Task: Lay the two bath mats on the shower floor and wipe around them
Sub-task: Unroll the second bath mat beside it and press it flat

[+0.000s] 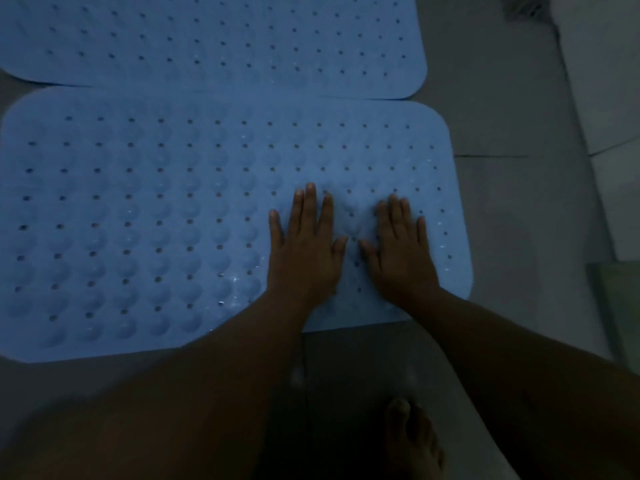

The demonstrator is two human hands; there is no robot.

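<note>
Dim light over a shower floor (502,209) of grey tile, where two blue bath mats lie flat, one beyond the other. At far left, the near mat (138,220) fills most of the view, its surface covered in raised bumps and rows of small holes, with specks of wet shine near its lower middle. Above it, the far mat (207,39) runs off the top and left edges; the two long edges meet along a thin seam, and whether they overlap cannot be told. Moving right, the person's left hand (304,251) presses flat on the near mat, fingers straight and spread, gripping nothing. Just beside it, with a narrow strip of mat between the thumbs, the right hand (398,254) lies flat in the same way, fingers extended and palm down, close to the mat's right edge. Both forearms reach in from the bottom. Lower right, a bare foot (412,441) rests on the tile near the bottom edge, in deep shadow.
</note>
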